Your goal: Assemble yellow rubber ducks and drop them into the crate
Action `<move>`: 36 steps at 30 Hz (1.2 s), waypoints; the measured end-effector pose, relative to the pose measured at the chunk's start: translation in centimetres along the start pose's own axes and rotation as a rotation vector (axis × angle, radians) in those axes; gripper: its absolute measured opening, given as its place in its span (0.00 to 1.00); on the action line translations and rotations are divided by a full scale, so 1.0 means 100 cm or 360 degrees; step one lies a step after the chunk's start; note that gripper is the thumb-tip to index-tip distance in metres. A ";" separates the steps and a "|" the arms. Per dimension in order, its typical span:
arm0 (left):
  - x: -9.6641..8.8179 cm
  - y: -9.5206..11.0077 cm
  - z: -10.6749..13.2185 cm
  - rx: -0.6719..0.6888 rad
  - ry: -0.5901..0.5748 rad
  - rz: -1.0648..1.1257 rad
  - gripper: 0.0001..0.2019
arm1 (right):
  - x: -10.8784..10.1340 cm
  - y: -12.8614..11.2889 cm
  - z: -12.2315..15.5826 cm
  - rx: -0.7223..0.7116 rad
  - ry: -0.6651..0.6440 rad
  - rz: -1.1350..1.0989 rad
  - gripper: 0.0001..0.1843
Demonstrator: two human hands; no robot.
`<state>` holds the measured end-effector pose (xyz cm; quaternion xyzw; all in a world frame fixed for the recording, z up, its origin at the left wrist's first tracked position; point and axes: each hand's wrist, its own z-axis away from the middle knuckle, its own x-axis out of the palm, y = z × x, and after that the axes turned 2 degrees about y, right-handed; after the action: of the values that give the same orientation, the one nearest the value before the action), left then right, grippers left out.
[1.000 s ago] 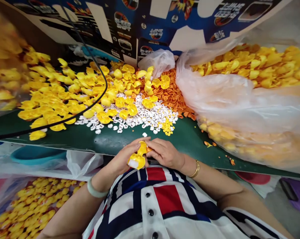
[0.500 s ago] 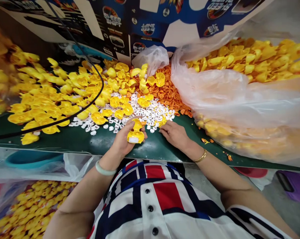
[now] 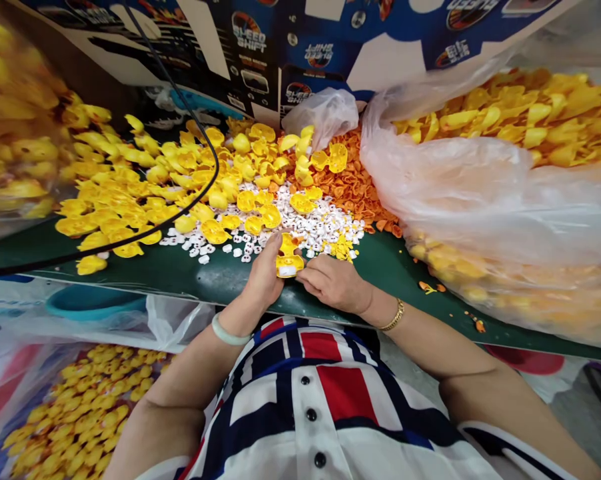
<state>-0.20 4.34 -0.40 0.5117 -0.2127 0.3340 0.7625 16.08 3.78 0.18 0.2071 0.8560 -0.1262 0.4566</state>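
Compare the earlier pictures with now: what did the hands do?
The right hand reached out toward the white pieces, then came back, and its fingers are now at the edge of the yellow duck shell. The left hand kept hold of the shell and moved forward over the green mat. The yellow pile and plastic bag stayed as they were.

left hand (image 3: 264,275): yellow duck shell (image 3: 289,265) | right hand (image 3: 334,283): just beside it | green table (image 3: 215,280)
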 end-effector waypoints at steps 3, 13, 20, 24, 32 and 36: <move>-0.003 -0.001 0.006 -0.0029 0.0085 0.0053 0.13 | 0.006 -0.003 0.005 -0.0003 -0.0049 0.0024 0.15; -0.002 0.001 0.010 -0.0041 0.0257 0.0104 0.13 | 0.021 -0.016 0.006 0.0591 -0.0024 -0.0637 0.10; -0.018 0.006 -0.003 0.0147 -0.0080 0.0010 0.18 | -0.026 0.060 0.020 0.1157 -0.0160 -0.0128 0.10; -0.019 0.010 -0.003 0.0123 -0.0097 0.0031 0.18 | -0.041 0.105 0.051 0.1292 -0.0410 0.0488 0.12; -0.037 0.026 0.010 0.0395 0.0056 -0.0009 0.19 | -0.015 0.105 0.040 0.1135 0.0045 -0.0214 0.14; -0.047 0.030 0.012 0.0378 0.0026 0.0008 0.19 | -0.005 0.097 -0.012 0.0798 -0.0156 -0.0169 0.14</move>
<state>-5.53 2.57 -1.14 0.5952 -0.1666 0.3630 0.6973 19.98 12.68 1.04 0.2621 0.7845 -0.3681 0.4246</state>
